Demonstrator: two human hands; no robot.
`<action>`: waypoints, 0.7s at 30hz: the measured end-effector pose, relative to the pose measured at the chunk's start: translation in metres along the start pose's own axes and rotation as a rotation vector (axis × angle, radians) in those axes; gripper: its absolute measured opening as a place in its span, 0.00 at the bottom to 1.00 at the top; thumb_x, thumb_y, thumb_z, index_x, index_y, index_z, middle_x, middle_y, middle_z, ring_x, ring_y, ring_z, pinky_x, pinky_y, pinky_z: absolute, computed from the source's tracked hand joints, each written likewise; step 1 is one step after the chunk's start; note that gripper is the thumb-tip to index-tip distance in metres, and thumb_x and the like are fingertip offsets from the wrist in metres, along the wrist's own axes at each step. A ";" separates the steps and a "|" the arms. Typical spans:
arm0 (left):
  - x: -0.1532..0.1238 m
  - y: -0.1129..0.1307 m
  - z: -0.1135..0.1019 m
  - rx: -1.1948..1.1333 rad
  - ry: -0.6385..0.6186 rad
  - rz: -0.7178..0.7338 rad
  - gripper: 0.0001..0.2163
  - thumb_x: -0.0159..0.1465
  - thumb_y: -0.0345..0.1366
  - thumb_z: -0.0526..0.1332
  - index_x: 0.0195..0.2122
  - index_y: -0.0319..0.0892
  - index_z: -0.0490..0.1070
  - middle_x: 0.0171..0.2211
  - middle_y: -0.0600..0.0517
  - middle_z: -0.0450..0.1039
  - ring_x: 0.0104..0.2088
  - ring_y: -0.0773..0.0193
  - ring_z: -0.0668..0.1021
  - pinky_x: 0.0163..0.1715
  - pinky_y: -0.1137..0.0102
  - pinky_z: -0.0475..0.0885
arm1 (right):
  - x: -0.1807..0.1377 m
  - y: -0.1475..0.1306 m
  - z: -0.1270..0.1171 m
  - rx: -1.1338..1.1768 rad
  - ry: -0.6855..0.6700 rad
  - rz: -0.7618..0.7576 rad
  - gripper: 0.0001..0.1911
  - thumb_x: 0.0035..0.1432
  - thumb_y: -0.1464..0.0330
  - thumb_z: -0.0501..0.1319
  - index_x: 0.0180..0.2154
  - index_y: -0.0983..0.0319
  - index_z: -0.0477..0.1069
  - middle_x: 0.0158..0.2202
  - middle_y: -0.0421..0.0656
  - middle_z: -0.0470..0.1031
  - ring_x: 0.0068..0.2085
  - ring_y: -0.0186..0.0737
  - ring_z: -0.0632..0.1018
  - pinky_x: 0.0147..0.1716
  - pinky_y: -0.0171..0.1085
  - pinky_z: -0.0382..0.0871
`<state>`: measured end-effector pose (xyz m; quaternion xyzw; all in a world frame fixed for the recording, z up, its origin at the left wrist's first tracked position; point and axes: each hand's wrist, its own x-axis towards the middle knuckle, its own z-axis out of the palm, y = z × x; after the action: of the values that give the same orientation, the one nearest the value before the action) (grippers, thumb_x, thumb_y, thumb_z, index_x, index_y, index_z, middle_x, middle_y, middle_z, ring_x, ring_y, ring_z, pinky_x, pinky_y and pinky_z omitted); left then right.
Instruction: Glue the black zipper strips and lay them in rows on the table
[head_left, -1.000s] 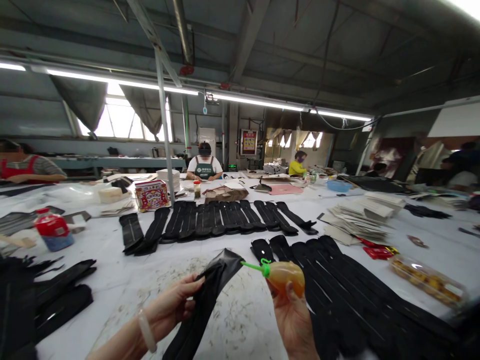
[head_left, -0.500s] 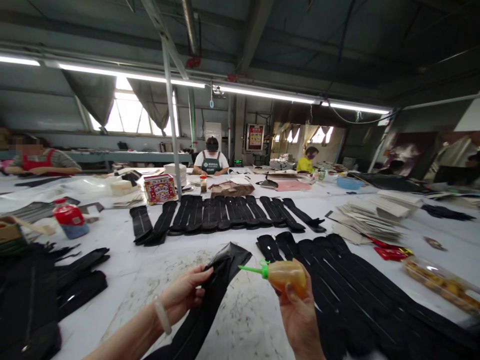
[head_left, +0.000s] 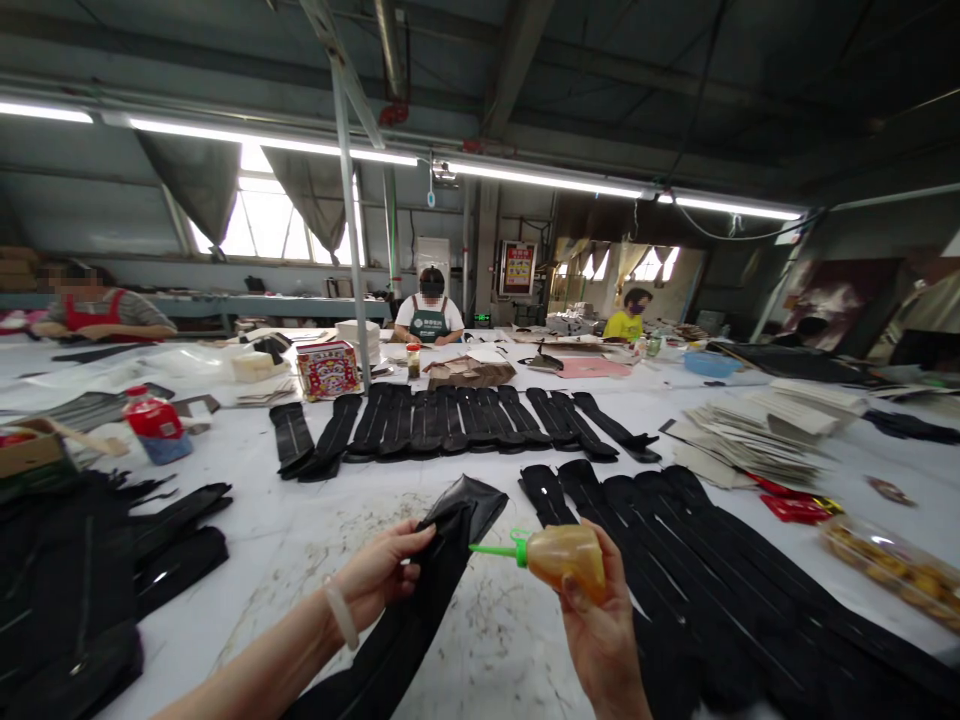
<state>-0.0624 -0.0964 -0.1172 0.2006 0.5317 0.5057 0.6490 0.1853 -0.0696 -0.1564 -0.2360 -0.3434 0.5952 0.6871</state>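
Pinching the black strip (head_left: 431, 600) above the white table (head_left: 491, 665), the left hand (head_left: 382, 572) seemingly steadies its edge for the green nozzle (head_left: 493, 550) of the squeeze bottle (head_left: 564, 558) clamped in the right hand's fingers (head_left: 613, 565)

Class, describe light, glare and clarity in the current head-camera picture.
Head view: the window is washed out white; head view: tube lights glare beneath a dark ceiling; head view: the held black strip shines grey near its tip, while the squeeze bottle reads clearly.
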 end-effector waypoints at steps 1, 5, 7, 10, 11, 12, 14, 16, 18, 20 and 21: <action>0.001 -0.001 -0.001 0.003 0.009 0.005 0.19 0.48 0.36 0.74 0.34 0.43 0.65 0.22 0.62 0.63 0.14 0.79 0.62 0.14 0.82 0.51 | 0.000 0.001 0.000 0.008 0.000 0.005 0.32 0.43 0.66 0.75 0.51 0.54 0.69 0.42 0.42 0.79 0.41 0.43 0.79 0.42 0.45 0.75; 0.012 -0.002 -0.005 0.123 0.041 0.038 0.17 0.52 0.39 0.72 0.36 0.43 0.65 0.24 0.61 0.65 0.15 0.79 0.63 0.14 0.81 0.53 | 0.000 0.007 -0.003 0.112 0.014 0.122 0.32 0.42 0.68 0.76 0.50 0.55 0.71 0.42 0.42 0.80 0.41 0.43 0.80 0.42 0.44 0.75; 0.023 0.000 -0.007 0.224 0.068 0.062 0.14 0.57 0.42 0.68 0.36 0.43 0.65 0.25 0.61 0.64 0.15 0.79 0.62 0.14 0.81 0.54 | 0.001 0.012 -0.005 0.216 0.049 0.273 0.28 0.41 0.66 0.76 0.46 0.58 0.74 0.41 0.43 0.81 0.40 0.44 0.80 0.42 0.44 0.75; 0.049 0.007 -0.017 0.338 0.148 0.063 0.08 0.64 0.41 0.62 0.38 0.42 0.66 0.25 0.60 0.64 0.15 0.78 0.63 0.14 0.80 0.57 | -0.001 0.020 -0.008 0.339 0.165 0.469 0.19 0.41 0.64 0.76 0.37 0.60 0.76 0.37 0.42 0.81 0.37 0.43 0.80 0.38 0.43 0.75; 0.059 0.010 -0.023 0.385 0.185 0.055 0.08 0.66 0.40 0.60 0.40 0.42 0.67 0.26 0.58 0.66 0.17 0.77 0.65 0.16 0.79 0.60 | -0.004 0.023 -0.008 0.352 0.189 0.508 0.18 0.41 0.63 0.75 0.36 0.60 0.76 0.35 0.41 0.81 0.35 0.43 0.80 0.36 0.43 0.75; 0.068 0.011 -0.031 0.439 0.225 0.045 0.08 0.67 0.39 0.59 0.42 0.41 0.68 0.29 0.56 0.69 0.20 0.75 0.69 0.19 0.78 0.65 | -0.007 0.026 -0.008 0.354 0.191 0.536 0.18 0.42 0.62 0.75 0.36 0.59 0.76 0.34 0.41 0.81 0.34 0.43 0.80 0.33 0.42 0.74; 0.082 0.012 -0.052 0.559 0.300 0.012 0.12 0.67 0.39 0.59 0.48 0.39 0.69 0.40 0.50 0.73 0.31 0.67 0.76 0.29 0.69 0.75 | -0.015 0.031 -0.008 0.333 0.155 0.584 0.19 0.43 0.59 0.73 0.38 0.59 0.76 0.33 0.42 0.80 0.31 0.42 0.78 0.28 0.40 0.72; 0.088 0.009 -0.075 0.687 0.366 -0.008 0.15 0.66 0.39 0.60 0.52 0.40 0.68 0.48 0.47 0.72 0.41 0.60 0.77 0.39 0.61 0.76 | -0.024 0.035 -0.009 0.297 0.125 0.632 0.20 0.46 0.56 0.70 0.39 0.59 0.75 0.33 0.44 0.80 0.29 0.41 0.77 0.26 0.37 0.69; 0.084 0.001 -0.096 0.809 0.410 -0.005 0.17 0.66 0.39 0.60 0.54 0.41 0.67 0.52 0.45 0.70 0.46 0.56 0.76 0.44 0.56 0.75 | -0.033 0.038 -0.011 0.255 0.125 0.702 0.20 0.50 0.52 0.66 0.39 0.59 0.75 0.33 0.47 0.80 0.28 0.41 0.76 0.25 0.37 0.68; 0.076 -0.009 -0.109 0.915 0.434 0.000 0.17 0.64 0.39 0.63 0.53 0.41 0.68 0.53 0.45 0.70 0.50 0.54 0.74 0.49 0.53 0.72 | -0.040 0.041 -0.014 0.216 0.136 0.784 0.19 0.54 0.51 0.62 0.38 0.59 0.75 0.32 0.49 0.80 0.26 0.40 0.74 0.24 0.36 0.66; 0.071 -0.014 -0.113 0.959 0.442 -0.001 0.18 0.62 0.38 0.65 0.52 0.40 0.69 0.53 0.45 0.70 0.52 0.52 0.73 0.51 0.51 0.69 | -0.043 0.044 -0.016 0.202 0.143 0.821 0.19 0.55 0.51 0.60 0.37 0.59 0.75 0.31 0.49 0.79 0.25 0.40 0.73 0.23 0.36 0.66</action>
<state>-0.1629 -0.0714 -0.2033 0.3635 0.8278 0.2355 0.3567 0.1661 -0.1026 -0.2070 -0.3252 -0.1127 0.8321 0.4350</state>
